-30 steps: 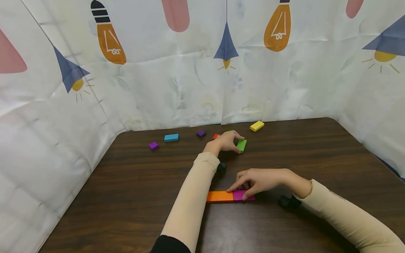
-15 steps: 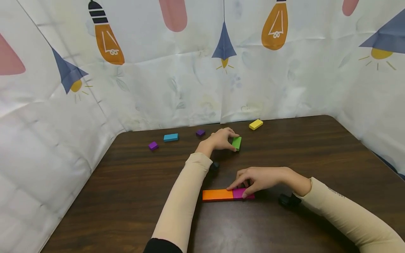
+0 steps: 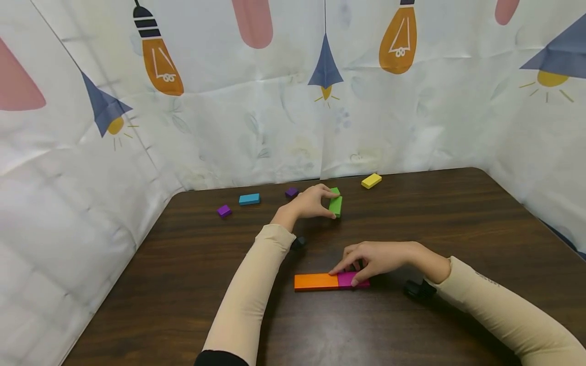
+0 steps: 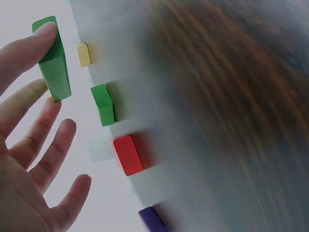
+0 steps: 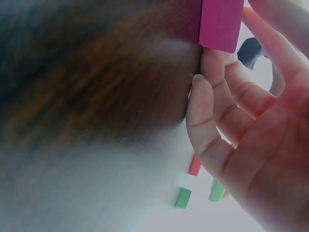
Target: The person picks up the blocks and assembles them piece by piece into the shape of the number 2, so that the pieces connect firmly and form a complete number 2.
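In the head view my left hand (image 3: 308,202) pinches a green block (image 3: 335,206) between thumb and fingers, above the far part of the table. The left wrist view shows this green block (image 4: 54,63) upright under the thumb, the other fingers spread. Nearer to me, an orange block (image 3: 316,281) and a magenta block (image 3: 346,279) lie end to end. My right hand (image 3: 380,260) holds the magenta one, thumb at its near side and index fingertip by the joint with the orange. The right wrist view has the magenta block (image 5: 222,24) at its top.
Along the far side lie a purple block (image 3: 224,211), a blue block (image 3: 249,199), a dark purple block (image 3: 291,192), a second green block (image 3: 335,191) and a yellow block (image 3: 371,181). A red block (image 4: 128,154), hidden in the head view, shows in the left wrist view.
My left hand has moved left with the green block, which shifts left too. The second green block reappears behind it, and the red one is now covered. The right hand stays put.
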A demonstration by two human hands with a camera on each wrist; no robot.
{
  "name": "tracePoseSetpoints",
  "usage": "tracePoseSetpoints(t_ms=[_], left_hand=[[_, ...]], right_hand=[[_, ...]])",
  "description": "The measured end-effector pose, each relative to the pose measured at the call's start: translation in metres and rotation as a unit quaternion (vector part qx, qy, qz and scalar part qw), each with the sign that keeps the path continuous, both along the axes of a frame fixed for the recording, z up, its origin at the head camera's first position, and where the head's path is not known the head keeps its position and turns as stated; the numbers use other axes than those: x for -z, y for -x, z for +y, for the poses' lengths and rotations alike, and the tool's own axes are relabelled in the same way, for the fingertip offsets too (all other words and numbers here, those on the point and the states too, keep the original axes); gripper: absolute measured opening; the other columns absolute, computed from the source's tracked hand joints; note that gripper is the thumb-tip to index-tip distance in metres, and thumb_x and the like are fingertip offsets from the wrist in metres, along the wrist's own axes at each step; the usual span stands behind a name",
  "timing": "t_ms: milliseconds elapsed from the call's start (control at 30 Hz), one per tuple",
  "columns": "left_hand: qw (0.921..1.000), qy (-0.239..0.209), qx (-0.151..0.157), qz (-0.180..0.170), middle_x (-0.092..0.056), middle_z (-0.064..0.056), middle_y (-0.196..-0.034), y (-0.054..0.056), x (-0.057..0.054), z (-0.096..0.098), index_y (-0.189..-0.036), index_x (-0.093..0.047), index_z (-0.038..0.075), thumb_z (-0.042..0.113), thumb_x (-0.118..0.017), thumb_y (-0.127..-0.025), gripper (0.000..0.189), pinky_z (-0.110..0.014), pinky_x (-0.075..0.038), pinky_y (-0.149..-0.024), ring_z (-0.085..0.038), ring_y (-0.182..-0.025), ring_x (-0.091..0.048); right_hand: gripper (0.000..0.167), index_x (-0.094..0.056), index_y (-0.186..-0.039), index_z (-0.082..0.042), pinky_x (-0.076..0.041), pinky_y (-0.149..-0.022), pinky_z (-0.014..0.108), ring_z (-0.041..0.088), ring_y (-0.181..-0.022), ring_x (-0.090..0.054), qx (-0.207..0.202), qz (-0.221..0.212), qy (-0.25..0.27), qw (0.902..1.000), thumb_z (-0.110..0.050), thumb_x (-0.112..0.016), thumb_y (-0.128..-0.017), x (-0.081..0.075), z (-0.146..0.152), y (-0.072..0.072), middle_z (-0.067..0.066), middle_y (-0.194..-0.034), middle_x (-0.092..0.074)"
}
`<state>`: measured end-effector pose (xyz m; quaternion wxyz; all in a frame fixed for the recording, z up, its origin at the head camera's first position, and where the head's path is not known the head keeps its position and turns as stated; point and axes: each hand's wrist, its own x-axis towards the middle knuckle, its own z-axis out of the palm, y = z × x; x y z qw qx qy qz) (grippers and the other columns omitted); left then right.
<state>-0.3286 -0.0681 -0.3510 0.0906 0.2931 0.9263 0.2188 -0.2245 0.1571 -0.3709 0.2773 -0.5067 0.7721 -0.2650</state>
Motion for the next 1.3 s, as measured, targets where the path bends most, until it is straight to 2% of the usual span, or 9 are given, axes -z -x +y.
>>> tracePoseSetpoints(t_ms=[167,367,633,867,1100,1300], left_hand=[[0.9999,-0.012,0.003,-0.003,-0.048,-0.01,-0.147,-0.006,-0.002,-0.007,-0.148,-0.056,0.016,0.03,-0.082,-0.09,0.065,-0.051,-0.042,-0.102,-0.03,-0.127,-0.052],[0.9999,-0.014,0.001,0.003,-0.05,-0.01,-0.145,-0.012,0.0,-0.013,-0.147,-0.058,0.016,0.031,-0.082,-0.089,0.065,-0.057,-0.037,-0.102,-0.028,-0.122,-0.053],[0.9998,-0.016,-0.002,0.014,-0.051,-0.01,-0.144,-0.018,0.004,-0.024,-0.146,-0.059,0.017,0.033,-0.083,-0.089,0.064,-0.059,-0.035,-0.107,-0.027,-0.127,-0.051],[0.9998,-0.007,0.014,0.012,-0.049,-0.01,-0.148,-0.027,0.006,-0.033,-0.146,-0.06,0.018,0.033,-0.082,-0.09,0.062,-0.064,-0.03,-0.11,-0.029,-0.135,-0.047],[0.9996,0.011,0.026,0.004,-0.051,-0.008,-0.143,-0.037,0.008,-0.044,-0.147,-0.059,0.019,0.033,-0.082,-0.089,0.063,-0.061,-0.034,-0.106,-0.026,-0.129,-0.05],[0.9991,0.018,0.034,0.018,-0.051,-0.008,-0.142,-0.042,0.003,-0.05,-0.147,-0.059,0.018,0.034,-0.082,-0.089,0.064,-0.06,-0.035,-0.105,-0.026,-0.126,-0.05]], right_hand=[[0.044,-0.065,-0.142,-0.019,-0.048,-0.073,0.023,0.004,-0.08,-0.051,0.0,0.001,0.001,1.0,-0.022,-0.072,-0.099,-0.001,-0.001,0.0,-0.01,-0.106,-0.056],[0.044,-0.064,-0.142,-0.018,-0.047,-0.073,0.024,0.004,-0.081,-0.05,-0.001,-0.008,0.001,1.0,-0.022,-0.07,-0.099,-0.001,-0.001,-0.001,-0.009,-0.106,-0.056],[0.044,-0.062,-0.145,-0.023,-0.048,-0.072,0.026,0.004,-0.082,-0.05,-0.022,-0.001,0.012,0.9997,-0.028,-0.068,-0.101,0.0,0.001,0.002,-0.01,-0.106,-0.055],[0.043,-0.064,-0.142,-0.021,-0.047,-0.074,0.024,0.005,-0.082,-0.051,0.005,-0.007,-0.007,0.9999,-0.023,-0.07,-0.1,-0.002,-0.001,-0.002,-0.01,-0.106,-0.056],[0.043,-0.064,-0.143,-0.021,-0.047,-0.074,0.024,0.005,-0.083,-0.051,0.003,-0.008,-0.01,0.9999,-0.023,-0.069,-0.1,-0.002,-0.003,-0.003,-0.01,-0.105,-0.055],[0.044,-0.062,-0.145,-0.023,-0.048,-0.074,0.026,0.004,-0.084,-0.051,-0.017,-0.002,0.001,0.9999,-0.027,-0.068,-0.101,-0.001,-0.001,0.001,-0.011,-0.106,-0.054]])
